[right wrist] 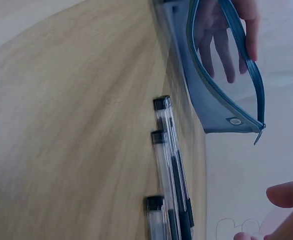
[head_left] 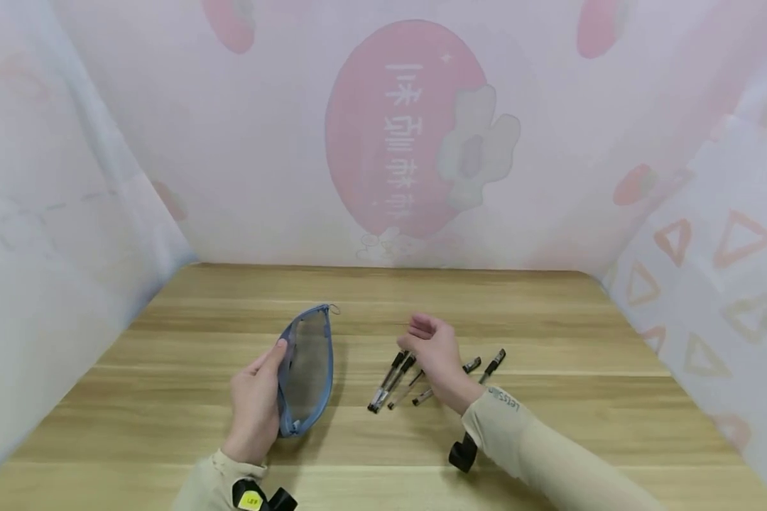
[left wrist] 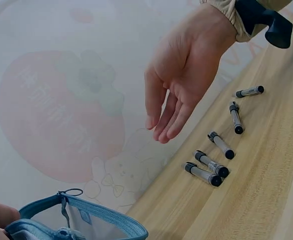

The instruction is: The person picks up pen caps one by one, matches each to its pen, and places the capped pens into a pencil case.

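A blue zip pouch [head_left: 330,358] with sheer sides stands unzipped on the left of the tabletop. My left hand [head_left: 256,401] grips its left side, thumb at the rim; through the sheer wall in the right wrist view, the fingers [right wrist: 222,52] show behind it. Several clear gel pens with black caps [head_left: 393,380] lie on the wood between the pouch and my right forearm. Above them hovers my right hand [head_left: 437,355], fingers loosely bent and holding nothing. In the left wrist view, a gap separates that hand [left wrist: 186,75] from the pens [left wrist: 221,145].
The wooden table [head_left: 230,298] ends at a pale printed cloth [head_left: 262,177] at the back, with more cloth at both sides. Black wrist mounts sit on both cuffs; the right one [head_left: 463,453] hangs low over the table.
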Motion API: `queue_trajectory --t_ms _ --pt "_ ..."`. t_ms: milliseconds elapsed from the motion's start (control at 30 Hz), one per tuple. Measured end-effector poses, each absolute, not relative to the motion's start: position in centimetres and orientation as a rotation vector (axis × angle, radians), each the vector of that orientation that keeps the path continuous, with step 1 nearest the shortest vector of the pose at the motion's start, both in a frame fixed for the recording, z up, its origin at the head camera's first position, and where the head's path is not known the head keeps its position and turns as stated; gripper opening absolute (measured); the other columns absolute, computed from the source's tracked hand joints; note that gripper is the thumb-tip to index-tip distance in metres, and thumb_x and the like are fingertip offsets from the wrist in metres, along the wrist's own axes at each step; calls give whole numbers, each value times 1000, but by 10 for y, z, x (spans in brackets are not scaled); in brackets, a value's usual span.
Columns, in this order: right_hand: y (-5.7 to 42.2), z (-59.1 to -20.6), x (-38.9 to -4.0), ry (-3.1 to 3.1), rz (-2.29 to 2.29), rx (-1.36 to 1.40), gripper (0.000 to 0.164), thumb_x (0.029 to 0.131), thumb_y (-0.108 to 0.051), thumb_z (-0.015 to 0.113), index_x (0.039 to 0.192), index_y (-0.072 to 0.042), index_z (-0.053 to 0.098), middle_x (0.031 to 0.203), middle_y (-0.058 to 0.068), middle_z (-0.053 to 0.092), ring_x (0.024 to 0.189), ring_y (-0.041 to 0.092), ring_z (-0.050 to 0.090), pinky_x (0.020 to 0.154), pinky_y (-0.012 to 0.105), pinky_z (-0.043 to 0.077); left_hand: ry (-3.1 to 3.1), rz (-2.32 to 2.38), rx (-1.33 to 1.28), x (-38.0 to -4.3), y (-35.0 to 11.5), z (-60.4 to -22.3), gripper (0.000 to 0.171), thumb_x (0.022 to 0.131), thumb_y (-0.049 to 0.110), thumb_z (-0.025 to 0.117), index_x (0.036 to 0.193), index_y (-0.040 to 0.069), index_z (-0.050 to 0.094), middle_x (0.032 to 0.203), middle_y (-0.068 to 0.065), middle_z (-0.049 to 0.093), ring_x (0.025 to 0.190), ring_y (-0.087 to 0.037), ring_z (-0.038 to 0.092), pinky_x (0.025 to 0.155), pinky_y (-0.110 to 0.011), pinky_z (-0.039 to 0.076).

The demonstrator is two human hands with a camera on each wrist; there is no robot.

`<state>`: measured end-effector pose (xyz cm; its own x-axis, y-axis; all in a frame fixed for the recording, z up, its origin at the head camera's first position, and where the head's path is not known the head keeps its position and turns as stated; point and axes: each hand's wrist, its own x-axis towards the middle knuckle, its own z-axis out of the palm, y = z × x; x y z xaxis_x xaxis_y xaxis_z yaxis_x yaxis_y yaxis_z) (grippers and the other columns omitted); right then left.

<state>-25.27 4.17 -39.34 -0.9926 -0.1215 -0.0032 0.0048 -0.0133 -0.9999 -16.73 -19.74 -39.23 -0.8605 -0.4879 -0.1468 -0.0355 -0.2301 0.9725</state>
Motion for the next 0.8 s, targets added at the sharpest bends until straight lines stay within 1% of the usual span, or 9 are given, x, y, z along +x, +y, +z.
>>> queue_trajectory --t_ms 167,300,467,800 --pt "51 -393 -252 2121 -2139 -76 61 85 3 74 140 3 47 136 16 51 127 33 48 104 39 43 -1744 -2172 624 -164 -199 -390 54 97 36 64 137 1 53 144 -8 49 135 -17 41 111 -32 33" --pt "52 -392 -253 2131 -2114 -67 64 83 3 75 140 5 46 137 19 50 127 34 48 105 40 42 -1746 -2174 631 -163 -199 -389 55 97 37 64 138 1 53 146 -8 48 135 -17 40 112 -33 31" --pt "51 -393 -255 2115 -2116 -60 65 83 3 74 140 6 43 139 23 47 127 35 47 105 41 41 -1735 -2177 633 -164 -197 -389 55 97 37 64 138 2 53 145 -8 49 134 -17 41 111 -33 32" --pt "52 -397 -255 2124 -2097 -21 63 83 0 74 139 8 46 136 23 49 123 32 49 106 43 39 -1733 -2187 649 -165 -192 -388 54 96 38 65 137 3 55 142 -8 51 133 -18 42 111 -34 32"
